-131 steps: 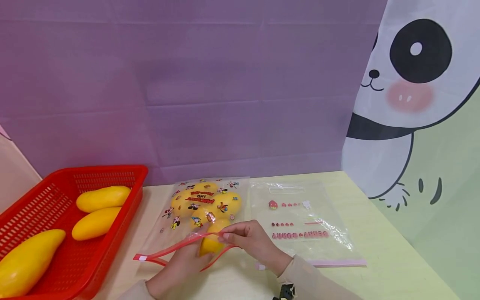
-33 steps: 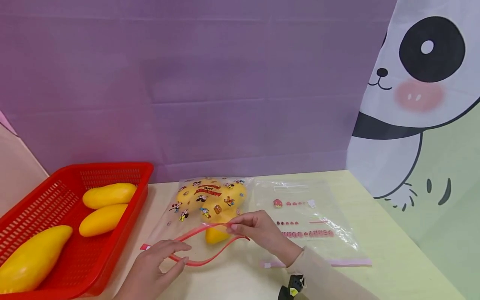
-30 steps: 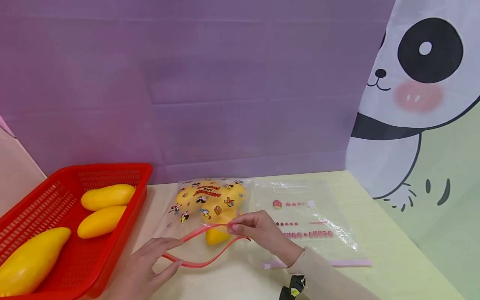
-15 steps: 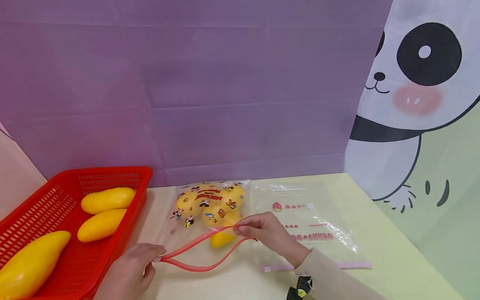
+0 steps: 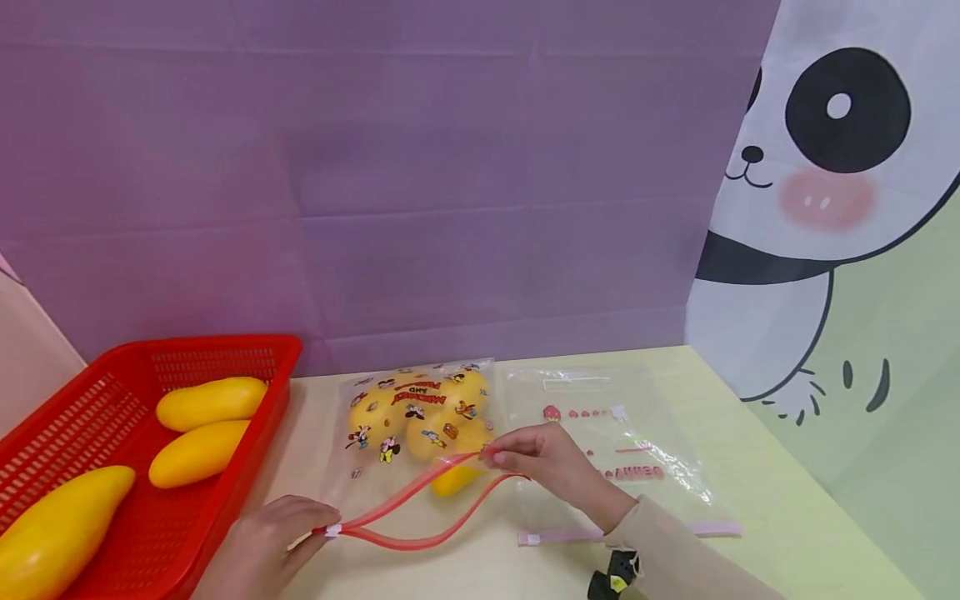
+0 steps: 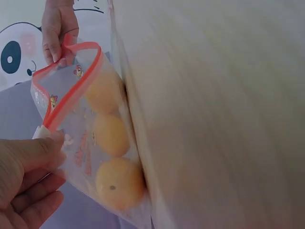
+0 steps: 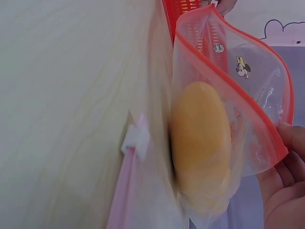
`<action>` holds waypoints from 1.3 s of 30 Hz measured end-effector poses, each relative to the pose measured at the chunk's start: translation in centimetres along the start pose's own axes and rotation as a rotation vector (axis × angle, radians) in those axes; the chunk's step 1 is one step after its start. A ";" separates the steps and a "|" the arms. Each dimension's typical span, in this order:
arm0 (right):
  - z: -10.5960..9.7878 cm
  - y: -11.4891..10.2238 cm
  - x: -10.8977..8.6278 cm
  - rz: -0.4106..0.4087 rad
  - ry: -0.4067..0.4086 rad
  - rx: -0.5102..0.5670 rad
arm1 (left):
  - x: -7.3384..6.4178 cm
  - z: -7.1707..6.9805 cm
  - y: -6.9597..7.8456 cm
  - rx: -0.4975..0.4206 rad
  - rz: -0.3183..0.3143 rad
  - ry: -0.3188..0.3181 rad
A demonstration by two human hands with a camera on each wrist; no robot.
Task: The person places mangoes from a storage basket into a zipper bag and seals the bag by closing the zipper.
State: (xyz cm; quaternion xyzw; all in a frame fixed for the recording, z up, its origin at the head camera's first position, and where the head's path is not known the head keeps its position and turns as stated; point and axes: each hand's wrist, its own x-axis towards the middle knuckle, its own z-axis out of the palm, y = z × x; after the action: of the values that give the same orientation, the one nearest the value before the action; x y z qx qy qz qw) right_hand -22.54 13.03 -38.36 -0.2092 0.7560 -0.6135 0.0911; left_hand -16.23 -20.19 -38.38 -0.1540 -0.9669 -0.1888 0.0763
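A clear zip bag (image 5: 416,545) with a red zip edge and cartoon prints lies on the table, its mouth gaping towards me. Several yellow fruits fill it; an oblong mango (image 7: 200,138) lies nearest the mouth in the right wrist view. With thumb and fingers, my left hand (image 5: 266,546) pinches the zip's left corner beside the white slider (image 5: 333,530). My right hand (image 5: 558,467) pinches the upper red strip near its right end, while the lower strip sags away from the upper one. Part of the right corner is hidden in the head view.
A red basket (image 5: 281,392) at the left holds mangoes (image 5: 198,454). To the right lies a flat clear bag (image 5: 637,417) with a pink zip edge, partly under my right forearm. A purple cloth (image 5: 412,167) hangs behind the table.
My left hand has come out of the bag, leaving the mango inside, and moved left to pinch the corner by the slider. My right hand keeps its pinch and has shifted right.
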 end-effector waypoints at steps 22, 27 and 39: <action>-2.5 0.5 -1.5 -0.061 -0.059 -0.233 | 0.6 -1.2 -0.7 -0.236 0.150 -0.047; -3.0 0.3 -1.8 -0.093 -0.084 -0.263 | 0.6 -0.8 -0.1 -0.371 0.065 0.076; -1.8 -3.1 -1.0 -0.203 -0.037 -0.369 | 1.0 -0.2 1.3 -0.573 -0.090 0.198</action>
State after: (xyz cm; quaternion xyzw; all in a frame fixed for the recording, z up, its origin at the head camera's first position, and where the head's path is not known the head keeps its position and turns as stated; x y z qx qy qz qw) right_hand -21.68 14.56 -35.05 -0.3090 0.8287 -0.4667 0.0029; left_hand -16.71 -18.88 -37.62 -0.1074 -0.8680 -0.4709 0.1151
